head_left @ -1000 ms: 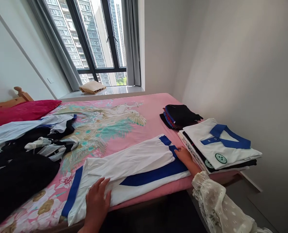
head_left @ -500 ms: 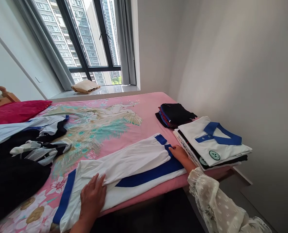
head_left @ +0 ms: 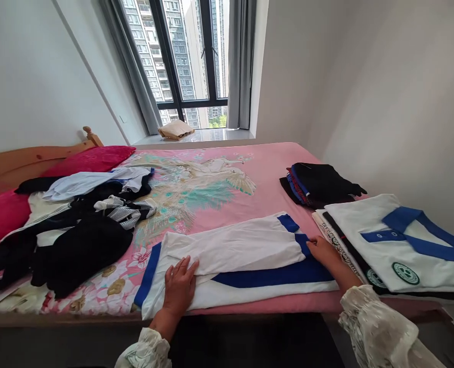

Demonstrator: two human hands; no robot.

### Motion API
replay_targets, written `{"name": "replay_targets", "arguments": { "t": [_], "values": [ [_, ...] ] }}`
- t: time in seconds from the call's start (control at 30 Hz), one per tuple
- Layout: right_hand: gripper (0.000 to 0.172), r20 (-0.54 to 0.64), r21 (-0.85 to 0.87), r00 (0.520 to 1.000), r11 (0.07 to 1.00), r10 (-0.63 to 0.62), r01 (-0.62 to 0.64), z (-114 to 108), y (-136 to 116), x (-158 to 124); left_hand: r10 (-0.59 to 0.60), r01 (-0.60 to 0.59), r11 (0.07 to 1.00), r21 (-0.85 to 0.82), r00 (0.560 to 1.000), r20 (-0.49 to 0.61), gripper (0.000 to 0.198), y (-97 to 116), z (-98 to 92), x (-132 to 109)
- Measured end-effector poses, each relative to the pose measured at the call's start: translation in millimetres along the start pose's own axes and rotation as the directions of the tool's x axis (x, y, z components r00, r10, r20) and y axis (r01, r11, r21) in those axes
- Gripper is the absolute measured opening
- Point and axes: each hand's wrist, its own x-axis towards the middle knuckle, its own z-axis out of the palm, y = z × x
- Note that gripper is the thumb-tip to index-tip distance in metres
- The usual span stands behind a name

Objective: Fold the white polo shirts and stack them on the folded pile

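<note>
A white garment with blue bands (head_left: 242, 253) lies folded lengthwise along the near edge of the bed. My left hand (head_left: 180, 287) rests flat on its left part, fingers stretched out. My right hand (head_left: 324, 250) lies on its right end by the blue trim, fingers extended onto the cloth. Both wrists wear a white dotted sleeve. Just right of my right hand is a stack of folded shirts (head_left: 397, 248), topped by a white polo with a blue collar and a green badge.
A pink bedsheet with a peacock print (head_left: 211, 184) covers the bed. A heap of unfolded dark, striped and pale clothes (head_left: 77, 225) lies at the left. A folded dark pile (head_left: 318, 183) sits behind the shirt stack. Red pillows (head_left: 92, 158) lean by the wooden headboard. A wall runs along the right.
The view has swung left, showing more of the headboard and clothes heap. Both hands stay on the white and blue garment; my left hand has slid slightly toward its middle.
</note>
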Motion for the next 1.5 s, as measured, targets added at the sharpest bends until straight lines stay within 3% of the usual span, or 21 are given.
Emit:
{"name": "replay_targets", "arguments": {
  "t": [0.1, 0.2, 0.27, 0.33, 0.4, 0.47, 0.53, 0.6, 0.63, 0.7, 0.8, 0.87, 0.9, 1.03, 1.13, 1.3, 1.4, 1.5],
  "values": [
    [0.034, -0.036, -0.041, 0.996, 0.996, -0.082, 0.080, 2, -5, -5, -0.104, 0.103, 0.994, 0.038, 0.994, 0.024, 0.039, -17, -4.4, -14],
    [0.036, -0.073, 0.000, 0.964, 0.967, -0.255, 0.256, 7, -29, -17, -0.197, 0.200, 0.979, 0.044, 0.979, -0.059, 0.040, -36, -10.4, -23],
    [0.034, -0.076, 0.066, 0.929, 0.928, -0.362, 0.367, 14, -58, -29, -0.199, 0.199, 0.980, -0.016, 0.972, -0.122, 0.042, -40, -14.9, -24],
    [0.033, -0.068, 0.151, 0.884, 0.871, -0.463, 0.467, 25, -90, -44, -0.126, 0.114, 0.989, -0.091, 0.983, -0.134, 0.045, -33, -18.4, -22],
    [0.033, -0.031, 0.226, 0.833, 0.808, -0.552, 0.544, 40, -117, -60, -0.033, 0.026, 0.993, -0.114, 0.997, -0.064, 0.045, -24, -19.7, -21],
    [0.035, 0.048, 0.239, 0.770, 0.755, -0.637, 0.610, 58, -130, -75, -0.031, 0.037, 0.997, -0.071, 0.996, 0.083, 0.044, -23, -18.6, -24],
    [0.040, 0.169, 0.165, 0.702, 0.722, -0.692, 0.672, 77, -129, -87, -0.157, 0.159, 0.987, 0.011, 0.959, 0.235, 0.048, -32, -17.6, -32],
    [0.045, 0.272, 0.048, 0.659, 0.693, -0.702, 0.719, 92, -119, -94, -0.327, 0.315, 0.945, 0.090, 0.903, 0.278, 0.048, -49, -20.1, -40],
    [0.046, 0.301, -0.004, 0.653, 0.683, -0.695, 0.730, 98, -112, -96, -0.378, 0.363, 0.926, 0.105, 0.891, 0.250, 0.047, -56, -23.3, -43],
    [0.048, 0.317, -0.076, 0.657, 0.673, -0.684, 0.736, 105, -103, -98, -0.356, 0.350, 0.934, 0.067, 0.924, 0.141, 0.042, -62, -32.1, -46],
    [0.048, 0.307, -0.120, 0.665, 0.665, -0.681, 0.737, 108, -97, -98, -0.048, 0.054, 0.994, -0.093, 0.997, 0.065, 0.031, -45, -42.4, -45],
    [0.048, 0.292, -0.126, 0.663, 0.659, -0.690, 0.742, 109, -97, -98, 0.105, -0.090, 0.985, -0.148, 0.990, 0.096, 0.030, -28, -40.9, -47],
    [0.048, 0.286, -0.127, 0.660, 0.656, -0.695, 0.744, 109, -97, -98, 0.115, -0.099, 0.986, -0.136, 0.987, 0.116, 0.031, -21, -37.6, -50],
    [0.048, 0.266, -0.129, 0.653, 0.645, -0.709, 0.753, 111, -95, -98, -0.100, 0.097, 0.995, 0.026, 0.986, 0.136, 0.057, -11, -21.5, -64],
    [0.048, 0.255, -0.128, 0.656, 0.647, -0.711, 0.751, 111, -95, -100, -0.196, 0.190, 0.980, 0.058, 0.970, 0.141, 0.058, -10, -22.5, -66],
    [0.049, 0.248, -0.120, 0.661, 0.654, -0.708, 0.747, 111, -95, -101, -0.226, 0.232, 0.971, -0.054, 0.969, 0.096, 0.027, -6, -40.9, -44],
    [0.048, 0.251, -0.113, 0.659, 0.655, -0.709, 0.747, 111, -95, -101, -0.222, 0.229, 0.969, -0.094, 0.972, 0.076, 0.034, -6, -38.6, -24],
    [0.048, 0.244, -0.105, 0.658, 0.655, -0.713, 0.748, 112, -94, -101, -0.157, 0.169, 0.979, -0.115, 0.982, 0.102, 0.041, -4, -22.4, -9]
  ]
}}
